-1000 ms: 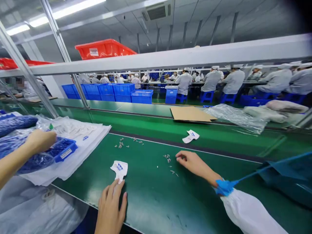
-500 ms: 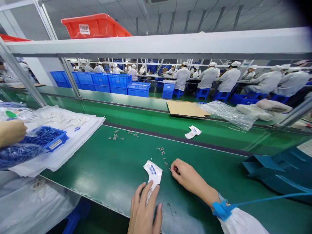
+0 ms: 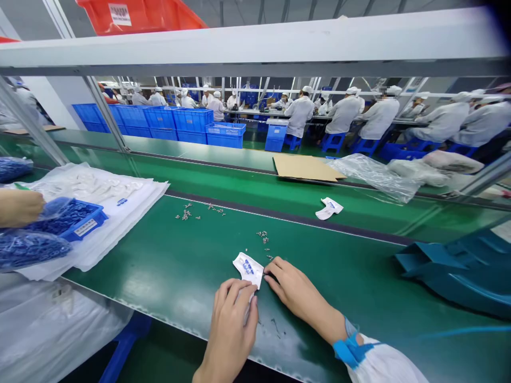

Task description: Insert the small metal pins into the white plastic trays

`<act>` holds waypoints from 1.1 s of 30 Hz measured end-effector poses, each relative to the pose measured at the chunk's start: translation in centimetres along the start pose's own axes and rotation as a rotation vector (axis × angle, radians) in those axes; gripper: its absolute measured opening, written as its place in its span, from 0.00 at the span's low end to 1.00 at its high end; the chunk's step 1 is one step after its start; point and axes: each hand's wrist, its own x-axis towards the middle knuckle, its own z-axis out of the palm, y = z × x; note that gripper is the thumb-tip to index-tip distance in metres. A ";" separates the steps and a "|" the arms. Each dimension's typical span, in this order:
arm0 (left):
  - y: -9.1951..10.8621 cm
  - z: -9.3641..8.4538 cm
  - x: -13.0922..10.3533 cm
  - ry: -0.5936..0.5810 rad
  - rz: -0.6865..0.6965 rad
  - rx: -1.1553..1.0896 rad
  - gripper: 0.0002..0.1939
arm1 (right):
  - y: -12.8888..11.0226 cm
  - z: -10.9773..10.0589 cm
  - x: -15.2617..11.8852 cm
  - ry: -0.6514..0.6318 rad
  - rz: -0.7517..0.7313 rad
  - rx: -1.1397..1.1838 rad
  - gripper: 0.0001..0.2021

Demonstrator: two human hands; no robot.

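On the green work surface, my left hand (image 3: 234, 315) grips the lower end of a white curved plastic piece (image 3: 246, 269) with blue parts set in its face; the fingers cover that end. My right hand (image 3: 293, 287) is closed in a pinch at the piece's right edge, with what looks like a tiny metal screw (image 3: 264, 274) at the fingertips. Just beyond lie small loose screws (image 3: 263, 235). More screws (image 3: 186, 214) are scattered further left. A similar white piece (image 3: 329, 208) rests on the green strip past the dark edge.
At left, a co-worker's hand (image 3: 22, 207) is by a blue tray (image 3: 85, 226) of small blue parts on white sheeting (image 3: 131, 213). A teal container (image 3: 459, 276) stands at right. Cardboard (image 3: 305, 167) and clear plastic (image 3: 379, 173) lie behind. A white beam (image 3: 255, 50) crosses above.
My right hand has moved left, from beside the screws to the edge of the white piece. My left hand's fingers have curled more closely around it. The view has tilted slightly down.
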 end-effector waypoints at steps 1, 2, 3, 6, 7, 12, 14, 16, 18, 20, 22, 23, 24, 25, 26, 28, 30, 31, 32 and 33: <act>-0.1 -0.1 -0.1 0.002 -0.005 -0.005 0.17 | 0.0 0.1 0.2 0.005 0.002 -0.007 0.08; -0.2 -0.3 -0.2 0.000 -0.012 -0.009 0.17 | 0.0 0.1 0.3 0.010 0.000 -0.013 0.08; -0.2 -0.4 -0.2 -0.003 -0.019 -0.011 0.17 | 0.0 0.2 0.3 0.015 -0.005 -0.019 0.07; -0.3 -0.5 -0.4 -0.007 -0.053 -0.012 0.17 | -0.2 0.2 0.3 0.017 -0.027 -0.016 0.07; -0.4 -0.5 -0.5 -0.010 -0.070 -0.015 0.16 | -0.3 0.2 0.3 0.012 -0.029 -0.010 0.07; -0.7 -0.6 -1.3 -0.048 -0.130 -0.083 0.17 | -0.6 -0.2 0.7 -0.005 0.004 0.045 0.07; -0.6 -0.8 -1.5 -0.041 -0.137 -0.109 0.17 | -0.8 -0.5 0.5 0.012 0.037 0.138 0.08; -0.3 -0.9 -1.5 -0.018 -0.140 -0.127 0.16 | -1.2 -0.7 0.1 0.008 0.100 0.354 0.08; 0.2 -1.0 -1.4 0.012 -0.135 -0.145 0.13 | -1.9 -0.7 -0.4 -0.042 0.180 0.685 0.11; 0.7 -0.9 -1.3 0.061 -0.131 -0.170 0.09 | -3.0 -0.5 -0.8 -0.108 0.246 1.011 0.15; 1.0 -0.7 -1.2 0.129 -0.135 -0.190 0.06 | -4.2 -0.2 -1.0 -0.132 0.295 1.246 0.18; 1.1 -0.7 -1.2 0.162 -0.136 -0.195 0.05 | -4.7 -0.1 -1.0 -0.130 0.321 1.327 0.19; 1.1 -0.7 -1.2 0.190 -0.136 -0.196 0.05 | -5.1 0.0 -0.9 -0.126 0.344 1.394 0.19; 1.1 -0.8 -1.3 0.209 -0.131 -0.193 0.05 | -5.3 0.1 -0.8 -0.121 0.364 1.447 0.19; 1.0 -0.9 -1.3 0.220 -0.124 -0.188 0.05 | -5.5 0.2 -0.7 -0.117 0.375 1.479 0.19; 0.9 -1.1 -1.4 0.231 -0.113 -0.171 0.05 | -5.6 0.4 -0.4 -0.108 0.363 1.470 0.20; 0.7 -1.4 -1.4 0.248 -0.110 -0.138 0.05 | -5.6 0.5 -0.1 -0.095 0.326 1.391 0.20; 0.7 -1.5 -1.3 0.259 -0.106 -0.116 0.04 | -5.5 0.6 -0.1 -0.089 0.306 1.342 0.19; 0.7 -1.6 -1.4 0.269 -0.101 -0.092 0.04 | -5.4 0.6 0.0 -0.085 0.287 1.295 0.19; 0.6 -1.6 -1.4 0.276 -0.092 -0.070 0.03 | -5.4 0.6 0.0 -0.080 0.266 1.251 0.17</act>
